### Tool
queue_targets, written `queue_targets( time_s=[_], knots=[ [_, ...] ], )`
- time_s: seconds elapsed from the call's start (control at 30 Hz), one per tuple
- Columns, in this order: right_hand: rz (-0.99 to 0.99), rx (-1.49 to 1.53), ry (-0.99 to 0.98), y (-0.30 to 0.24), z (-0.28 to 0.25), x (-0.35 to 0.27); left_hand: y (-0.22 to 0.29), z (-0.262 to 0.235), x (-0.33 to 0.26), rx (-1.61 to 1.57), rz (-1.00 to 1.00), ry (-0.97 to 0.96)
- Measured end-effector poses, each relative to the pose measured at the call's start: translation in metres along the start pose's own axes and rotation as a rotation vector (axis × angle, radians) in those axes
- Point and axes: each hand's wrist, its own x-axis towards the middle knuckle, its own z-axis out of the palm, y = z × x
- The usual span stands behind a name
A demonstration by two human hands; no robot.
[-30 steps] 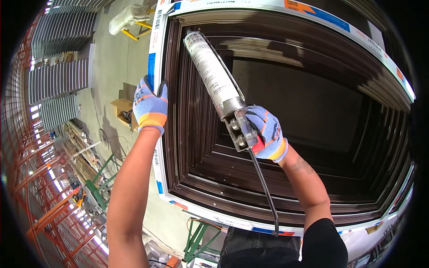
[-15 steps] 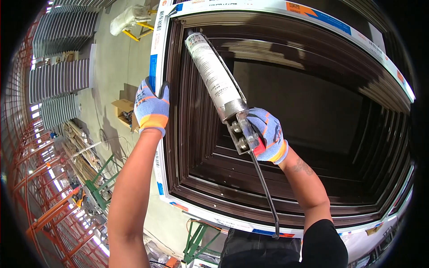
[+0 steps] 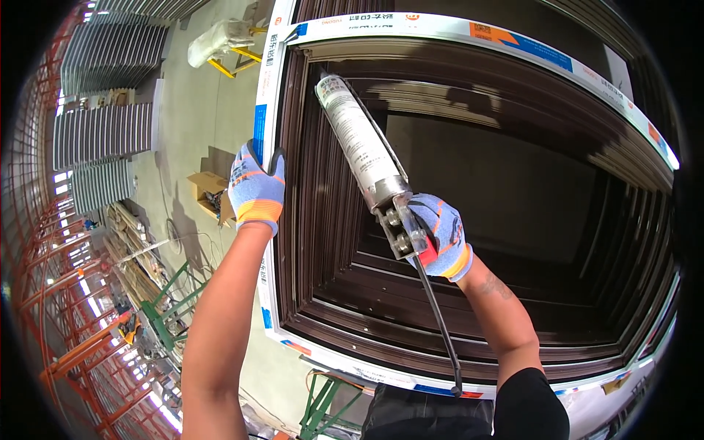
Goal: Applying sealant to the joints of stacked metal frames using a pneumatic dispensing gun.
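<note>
Far left: stacks of grey ribbed profiles (image 3: pixel 103 136) and red steel racking (image 3: pixel 51 323) on the workshop floor, with an open cardboard box (image 3: pixel 207 192) and a green trestle (image 3: pixel 167 317) nearer the work.

Left of centre: the left hand (image 3: pixel 256 185), in a blue and orange knit glove, is clenched over the left side rail of the window frame (image 3: pixel 484 33) — fingers curled around the outer edge where the white protective film runs, steadying the frame.

Centre: a caulking gun (image 3: pixel 398 229) carries a grey sealant cartridge (image 3: pixel 354 132) that slants up and to the left; its nozzle tip sits in the upper-left inside corner of the dark brown stepped frame, apparently touching the joint, though the contact itself is too small to confirm. The black plunger rod (image 3: pixel 438 323) trails down toward the lower rail.

Right of centre: the right hand (image 3: pixel 440 236), gloved alike, grasps the gun's handle and trigger with fingers closed tight.

Judged from this arrangement, the step in hand is sealing the corner joint, the bead being started or laid at that corner. The next move calls for steady trigger pressure and an even draw along the groove — the left hand keeping the frame from shifting.
</note>
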Motion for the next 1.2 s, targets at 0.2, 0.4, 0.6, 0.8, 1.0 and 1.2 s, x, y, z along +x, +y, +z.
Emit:
queue_targets(
  time_s=[0.2,0.4,0.6,0.8,1.0,1.2],
  knots=[
    [0.035,-0.027,0.002,-0.004,-0.002,-0.003,0.001,-0.002,0.001,-0.018,-0.007,-0.016],
    [0.088,-0.057,-0.075,-0.011,-0.007,-0.005,0.000,-0.001,0.000,-0.023,0.005,-0.015],
    [0.118,-0.063,-0.068,-0.012,-0.009,-0.017,0.001,-0.002,-0.001,-0.010,-0.003,-0.026],
    [0.100,-0.118,-0.003,-0.024,-0.010,-0.010,0.001,-0.001,0.001,-0.008,-0.019,-0.049],
    [0.169,0.016,0.051,-0.042,-0.016,-0.001,-0.004,0.007,-0.002,0.061,-0.049,-0.040],
    [0.276,0.038,0.044,-0.059,-0.032,0.000,0.005,0.006,-0.003,0.036,-0.058,-0.107]
  ],
)
